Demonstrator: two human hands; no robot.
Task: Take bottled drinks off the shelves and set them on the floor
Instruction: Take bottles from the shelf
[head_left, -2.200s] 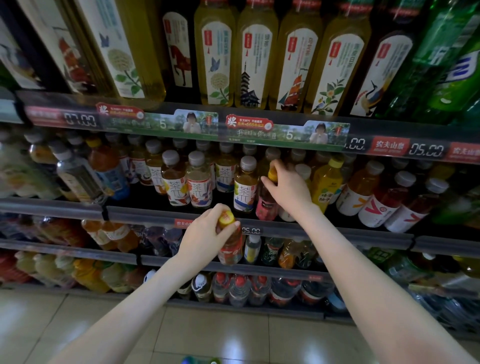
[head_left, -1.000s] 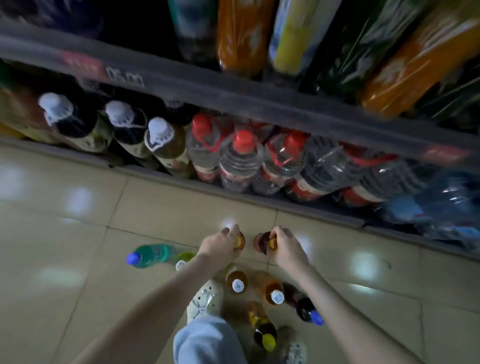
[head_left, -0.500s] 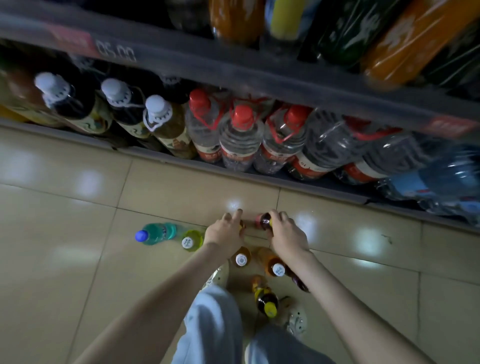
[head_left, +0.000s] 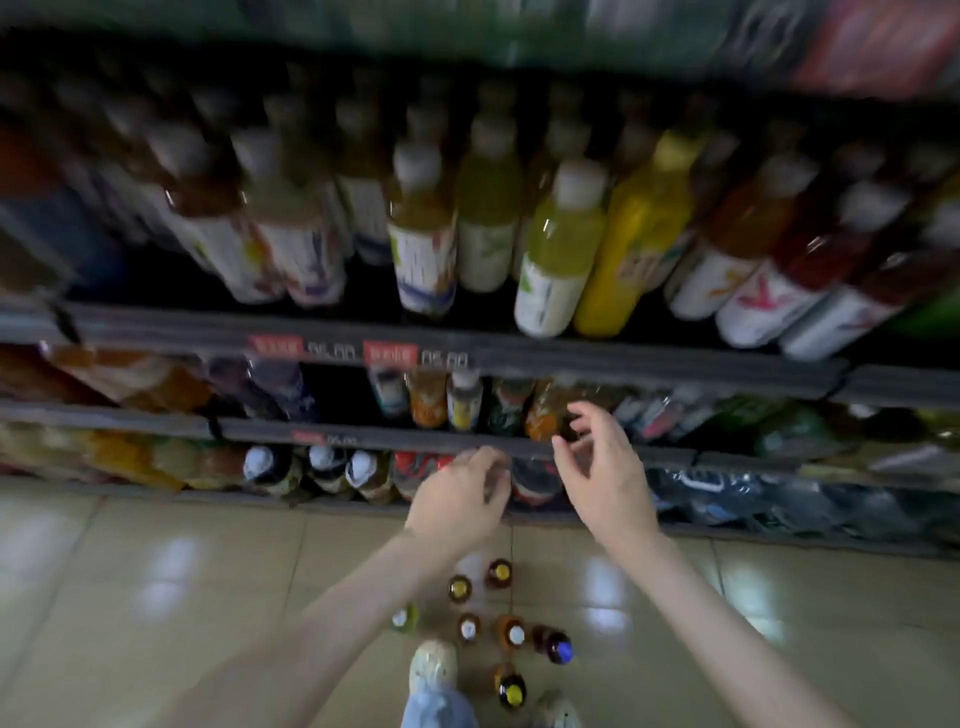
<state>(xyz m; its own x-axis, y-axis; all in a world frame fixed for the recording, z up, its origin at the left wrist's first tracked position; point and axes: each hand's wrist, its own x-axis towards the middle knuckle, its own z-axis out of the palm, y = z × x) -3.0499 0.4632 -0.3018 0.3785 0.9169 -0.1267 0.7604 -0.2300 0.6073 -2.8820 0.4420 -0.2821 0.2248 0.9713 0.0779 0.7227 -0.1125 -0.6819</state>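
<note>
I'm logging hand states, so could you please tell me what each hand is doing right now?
Left hand: open, fingers loosely curled, holding nothing.
Right hand: open, fingers spread, holding nothing.

The left hand (head_left: 460, 501) and right hand (head_left: 605, 480) hover loosely open before the shelves (head_left: 623, 364), above bottles (head_left: 511, 631) standing on the floor (head_left: 156, 571).

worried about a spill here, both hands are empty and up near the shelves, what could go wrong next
1. The floor bottles stand upright in a tight cluster right by the shoe; a step forward could topple them.
2. The shelf bottles are packed close together; pulling one may tip a neighbour off the shelf edge.
3. Left hand and right hand reach side by side, so the next grip could be cramped.
</note>
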